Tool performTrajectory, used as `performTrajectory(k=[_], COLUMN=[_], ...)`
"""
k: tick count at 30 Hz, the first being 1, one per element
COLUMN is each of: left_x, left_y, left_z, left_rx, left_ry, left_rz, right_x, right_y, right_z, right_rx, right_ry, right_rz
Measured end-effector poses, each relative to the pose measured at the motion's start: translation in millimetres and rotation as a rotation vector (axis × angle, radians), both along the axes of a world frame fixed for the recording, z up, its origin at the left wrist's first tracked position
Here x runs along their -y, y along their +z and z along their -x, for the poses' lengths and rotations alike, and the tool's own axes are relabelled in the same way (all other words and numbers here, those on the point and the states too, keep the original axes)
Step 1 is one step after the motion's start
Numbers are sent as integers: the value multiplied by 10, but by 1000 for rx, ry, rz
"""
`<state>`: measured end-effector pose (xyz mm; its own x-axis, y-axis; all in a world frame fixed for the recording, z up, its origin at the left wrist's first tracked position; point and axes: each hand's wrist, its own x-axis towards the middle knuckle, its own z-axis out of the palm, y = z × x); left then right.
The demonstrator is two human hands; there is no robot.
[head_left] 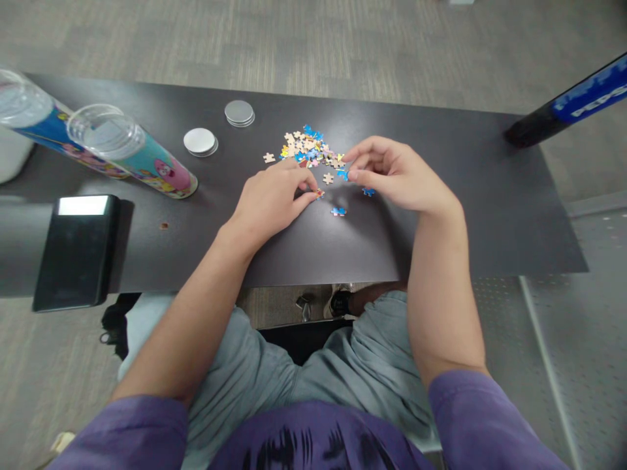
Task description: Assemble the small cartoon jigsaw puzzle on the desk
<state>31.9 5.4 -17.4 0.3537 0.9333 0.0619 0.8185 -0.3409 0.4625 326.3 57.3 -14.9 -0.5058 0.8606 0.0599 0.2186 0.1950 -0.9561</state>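
A heap of small jigsaw pieces [309, 145], some printed and some showing plain tan sides, lies on the dark table. My left hand [275, 199] pinches a small reddish-yellow jigsaw piece [320, 194] at the near edge of the heap. On the other side, my right hand [392, 173] has thumb and forefinger at a blue jigsaw piece [343, 174], fingers curled. Between the hands sits a tan piece [328, 178]. Closer to me is a blue-and-white piece [338, 211], and another blue piece [368, 192] lies beneath my right hand.
Two clear-topped printed tubes [161, 166] stand at the left, near two small stacks of round metal lids [200, 141] [240, 112]. A black power-bank-like device [77, 251] lies by the near left edge. At the far right rises a dark blue cylinder [563, 104].
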Motion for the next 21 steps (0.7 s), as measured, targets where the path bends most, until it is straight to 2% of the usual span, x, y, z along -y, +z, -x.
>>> performTrajectory(k=[5,10,13,17,21], left_x=[24,46,67,110,127], left_y=[-17,-6,22,47,12], left_z=[-15,-83,-255,-573,-768], left_rx=[17,49,30,-21,-37], left_ry=[-90,-194,-182,-157,-118], left_rz=[15,103,133,96,62], right_x=[-5,7,60,147,183], right_y=[101,160,207,273,292], right_z=[-216,-421,-470,-506,-574], right_rx=[-17,-44,-62,-52,-46], right_ry=[-63,-135,-166,-174,-159], right_rz=[-17,-48,-57,-64,-68])
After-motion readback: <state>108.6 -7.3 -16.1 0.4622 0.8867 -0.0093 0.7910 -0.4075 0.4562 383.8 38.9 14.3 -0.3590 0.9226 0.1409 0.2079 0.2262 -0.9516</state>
